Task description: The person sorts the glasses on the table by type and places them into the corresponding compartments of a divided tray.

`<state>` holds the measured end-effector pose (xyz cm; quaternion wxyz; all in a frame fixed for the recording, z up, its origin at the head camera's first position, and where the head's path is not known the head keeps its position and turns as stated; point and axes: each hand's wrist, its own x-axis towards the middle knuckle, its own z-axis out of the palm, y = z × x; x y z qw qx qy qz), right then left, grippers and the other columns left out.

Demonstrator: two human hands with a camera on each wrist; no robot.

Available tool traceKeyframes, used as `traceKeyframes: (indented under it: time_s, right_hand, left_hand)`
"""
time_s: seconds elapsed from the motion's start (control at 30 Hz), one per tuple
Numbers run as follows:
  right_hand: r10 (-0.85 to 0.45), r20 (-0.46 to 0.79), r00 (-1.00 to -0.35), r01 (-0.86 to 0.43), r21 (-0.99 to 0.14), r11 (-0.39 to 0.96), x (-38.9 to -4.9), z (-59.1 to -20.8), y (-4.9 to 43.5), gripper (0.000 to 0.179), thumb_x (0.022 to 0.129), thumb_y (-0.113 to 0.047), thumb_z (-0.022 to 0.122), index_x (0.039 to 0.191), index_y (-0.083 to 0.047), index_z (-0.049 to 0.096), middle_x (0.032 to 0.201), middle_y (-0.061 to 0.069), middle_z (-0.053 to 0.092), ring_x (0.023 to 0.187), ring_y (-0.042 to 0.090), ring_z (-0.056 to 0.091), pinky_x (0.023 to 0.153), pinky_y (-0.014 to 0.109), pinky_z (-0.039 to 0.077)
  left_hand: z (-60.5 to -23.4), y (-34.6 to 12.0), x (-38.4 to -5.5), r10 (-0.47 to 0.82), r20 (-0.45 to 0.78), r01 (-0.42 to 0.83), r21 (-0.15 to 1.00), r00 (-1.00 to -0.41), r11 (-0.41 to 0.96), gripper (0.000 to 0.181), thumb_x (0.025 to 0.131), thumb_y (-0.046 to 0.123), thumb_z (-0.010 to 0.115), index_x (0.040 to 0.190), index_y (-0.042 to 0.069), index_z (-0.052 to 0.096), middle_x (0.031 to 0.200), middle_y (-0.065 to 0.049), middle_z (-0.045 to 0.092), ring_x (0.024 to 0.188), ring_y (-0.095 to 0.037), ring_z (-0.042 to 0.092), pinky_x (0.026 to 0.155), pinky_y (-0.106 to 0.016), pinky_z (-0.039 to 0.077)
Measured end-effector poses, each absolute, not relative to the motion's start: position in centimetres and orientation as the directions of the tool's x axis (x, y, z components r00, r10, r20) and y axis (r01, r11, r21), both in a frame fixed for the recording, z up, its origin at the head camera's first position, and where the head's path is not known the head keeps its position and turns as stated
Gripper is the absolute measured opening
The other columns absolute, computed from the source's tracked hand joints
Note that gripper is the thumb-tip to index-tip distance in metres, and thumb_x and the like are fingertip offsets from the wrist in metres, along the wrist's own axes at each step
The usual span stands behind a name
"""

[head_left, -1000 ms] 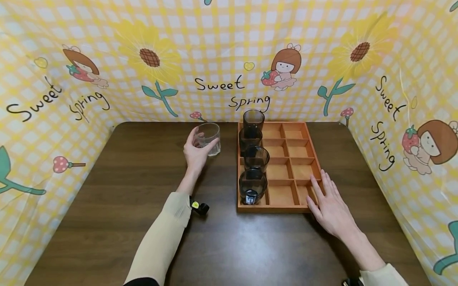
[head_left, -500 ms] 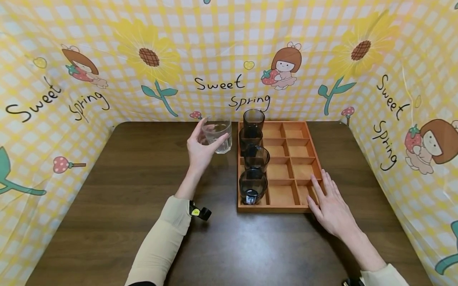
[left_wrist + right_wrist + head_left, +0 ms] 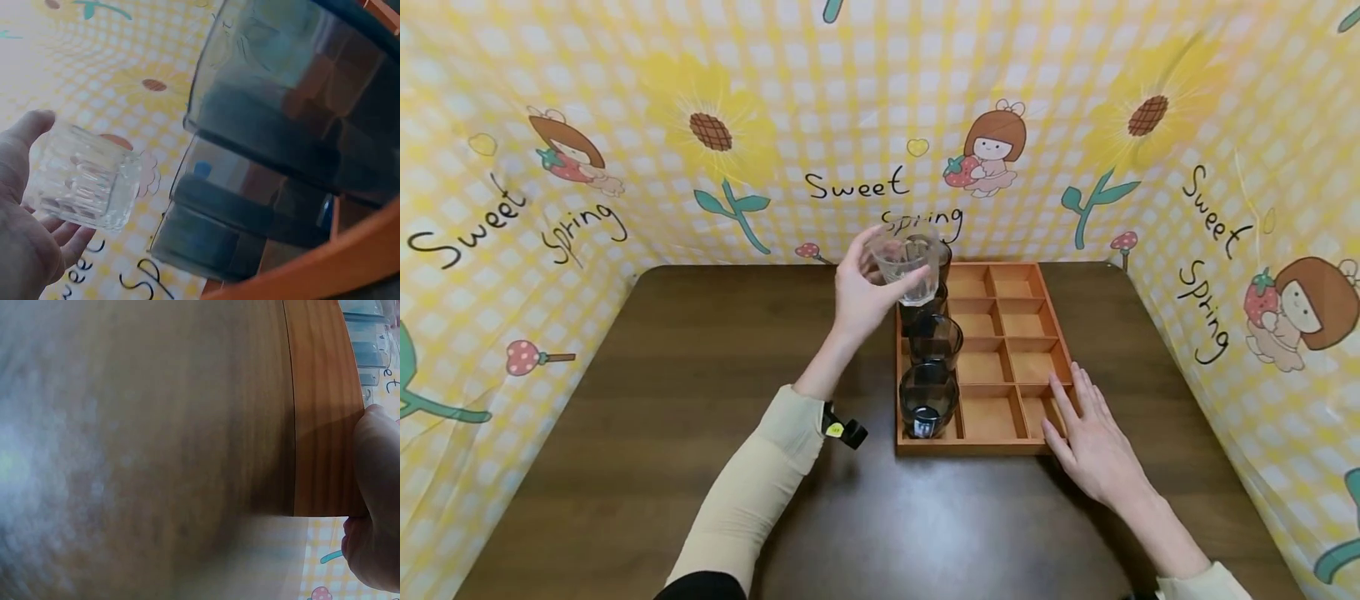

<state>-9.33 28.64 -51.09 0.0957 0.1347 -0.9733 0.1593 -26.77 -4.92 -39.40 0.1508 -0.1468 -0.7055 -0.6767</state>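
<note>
My left hand (image 3: pixel 865 292) holds a clear drinking glass (image 3: pixel 912 267) between thumb and fingers, raised above the far left part of a wooden compartment box (image 3: pixel 973 447). In the left wrist view the clear glass (image 3: pixel 87 178) is tilted, its fluted base turned towards the dark glasses. Several dark tinted glasses (image 3: pixel 928 402) stand in the box's left column; the clear glass partly covers the far ones. My right hand (image 3: pixel 1101 454) rests on the box's near right corner with fingers spread. In the right wrist view, its thumb lies along the box's side wall (image 3: pixel 326 419).
The box's middle and right columns show bare compartments (image 3: pixel 988 414). A dark wooden table (image 3: pixel 647 433) lies under it. A yellow checked cloth (image 3: pixel 850 108) with printed figures walls off the back and both sides. A small black camera (image 3: pixel 847 431) sits on the left wrist.
My left hand has lifted the clear glass off the table's left side and carried it rightward to the box. The right hand has stayed on the box corner.
</note>
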Motion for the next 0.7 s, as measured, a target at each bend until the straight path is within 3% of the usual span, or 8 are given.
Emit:
traceKeyframes:
  time_s: [0.1, 0.27, 0.5, 0.6, 0.7]
  right_hand:
    - [-0.237, 0.235, -0.943, -0.299, -0.281, 0.912, -9.1, -51.4, 28.5, 0.072, 0.111, -0.029, 0.061, 0.171, 0.000, 0.033, 0.179, 0.035, 0.019, 0.164, 0.053, 0.027, 0.139, 0.028, -0.008]
    - [-0.233, 0.252, -0.939, -0.300, -0.277, 0.913, -9.0, -51.7, 28.5, 0.071, 0.111, -0.028, 0.062, 0.170, 0.001, 0.035, 0.178, 0.035, 0.020, 0.164, 0.053, 0.028, 0.138, 0.025, -0.009]
    - [-0.231, 0.261, -0.937, -0.300, -0.270, 0.915, -9.2, -51.6, 28.6, 0.071, 0.111, -0.029, 0.061, 0.170, 0.000, 0.034, 0.178, 0.035, 0.020, 0.164, 0.052, 0.028, 0.134, 0.020, -0.013]
    - [-0.231, 0.255, -0.939, -0.297, -0.265, 0.917, -9.2, -51.6, 28.6, 0.071, 0.112, -0.030, 0.061, 0.171, 0.000, 0.033, 0.178, 0.035, 0.020, 0.164, 0.053, 0.028, 0.134, 0.019, -0.013]
    - [-0.232, 0.249, -0.940, -0.296, -0.262, 0.919, -9.1, -51.5, 28.5, 0.071, 0.112, -0.030, 0.060, 0.171, 0.000, 0.034, 0.178, 0.035, 0.020, 0.164, 0.052, 0.028, 0.133, 0.018, -0.014]
  left_hand:
    - [-39.3, -3.6, -27.2, 0.086, 0.380, 0.385, 0.922, -0.921, 0.043, 0.079, 0.087, 0.009, 0.092, 0.152, 0.001, 0.049, 0.133, -0.023, 0.072, 0.124, -0.038, 0.070, 0.094, -0.028, 0.055]
    - [-39.2, -1.2, -28.8, 0.188, 0.302, 0.320, 0.944, -0.935, 0.076, 0.083, 0.090, 0.012, 0.091, 0.153, 0.006, 0.037, 0.134, -0.019, 0.067, 0.124, -0.034, 0.065, 0.091, -0.029, 0.053]
    - [-38.8, 1.4, -31.3, 0.307, 0.249, 0.293, 0.950, -0.919, 0.106, 0.083, 0.090, 0.015, 0.092, 0.158, 0.008, 0.047, 0.131, -0.017, 0.063, 0.119, -0.028, 0.062, 0.085, -0.025, 0.055]
    - [-38.8, 1.8, -32.0, 0.322, 0.216, 0.265, 0.958, -0.922, 0.115, 0.083, 0.088, 0.015, 0.093, 0.156, 0.009, 0.046, 0.136, -0.018, 0.062, 0.123, -0.028, 0.061, 0.091, -0.031, 0.057]
    - [-39.1, 1.8, -32.5, 0.334, 0.187, 0.251, 0.955, -0.924, 0.159, 0.086, 0.086, 0.016, 0.096, 0.157, 0.012, 0.047, 0.149, -0.018, 0.059, 0.137, -0.031, 0.057, 0.107, -0.043, 0.055]
